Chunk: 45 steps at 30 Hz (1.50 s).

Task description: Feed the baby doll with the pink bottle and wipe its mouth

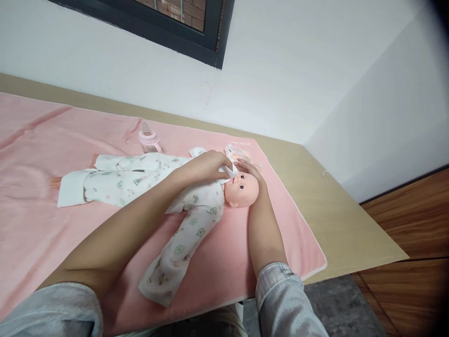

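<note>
A baby doll [244, 189] in a white romper printed with small green animals [150, 180] lies on its back on a pink blanket [42, 154], head to the right. My left hand [206, 166] rests on the doll's chest and pinches a white cloth [229, 172] at the doll's chin. My right hand [249, 169] reaches from below and touches the top side of the doll's head, fingers pressed together near the same cloth.
A pink-capped baby bottle [148, 139] stands behind the doll's legs. A clear plastic packet [238, 152] lies beyond the head. The blanket covers a beige table [343, 220] set against a white wall, with wooden floor at right.
</note>
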Available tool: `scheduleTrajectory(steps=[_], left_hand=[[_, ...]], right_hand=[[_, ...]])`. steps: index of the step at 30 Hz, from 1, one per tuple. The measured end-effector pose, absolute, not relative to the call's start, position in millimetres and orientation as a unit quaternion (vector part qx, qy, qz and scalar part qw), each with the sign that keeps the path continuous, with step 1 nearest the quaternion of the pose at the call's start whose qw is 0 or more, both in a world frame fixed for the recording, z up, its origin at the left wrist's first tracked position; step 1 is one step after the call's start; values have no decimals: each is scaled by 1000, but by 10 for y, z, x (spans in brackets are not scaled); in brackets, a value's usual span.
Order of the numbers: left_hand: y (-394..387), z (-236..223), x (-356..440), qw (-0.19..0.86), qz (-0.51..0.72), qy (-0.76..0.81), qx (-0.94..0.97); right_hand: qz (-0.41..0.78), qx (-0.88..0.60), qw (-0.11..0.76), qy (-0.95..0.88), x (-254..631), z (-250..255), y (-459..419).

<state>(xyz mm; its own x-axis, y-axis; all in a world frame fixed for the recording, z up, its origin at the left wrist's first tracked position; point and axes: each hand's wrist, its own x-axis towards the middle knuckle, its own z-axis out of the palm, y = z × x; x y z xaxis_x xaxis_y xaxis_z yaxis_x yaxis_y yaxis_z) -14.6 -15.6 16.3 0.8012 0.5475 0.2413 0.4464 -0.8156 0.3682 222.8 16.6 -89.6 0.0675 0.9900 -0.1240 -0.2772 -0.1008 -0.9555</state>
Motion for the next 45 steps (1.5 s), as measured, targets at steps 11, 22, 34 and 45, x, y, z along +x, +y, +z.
scheduleTrajectory(steps=[11, 22, 34, 45], left_hand=[[-152, 160, -137, 135, 172, 275, 936], [-125, 103, -117, 154, 196, 275, 929], [-112, 77, -84, 196, 196, 293, 915], [-223, 162, -95, 254, 216, 268, 904]], right_hand=[[568, -473, 566, -366, 2208, -877, 136], [586, -441, 573, -366, 2255, -973, 253], [615, -403, 565, -376, 2373, -1176, 445], [612, -405, 569, -372, 2339, -1097, 387]])
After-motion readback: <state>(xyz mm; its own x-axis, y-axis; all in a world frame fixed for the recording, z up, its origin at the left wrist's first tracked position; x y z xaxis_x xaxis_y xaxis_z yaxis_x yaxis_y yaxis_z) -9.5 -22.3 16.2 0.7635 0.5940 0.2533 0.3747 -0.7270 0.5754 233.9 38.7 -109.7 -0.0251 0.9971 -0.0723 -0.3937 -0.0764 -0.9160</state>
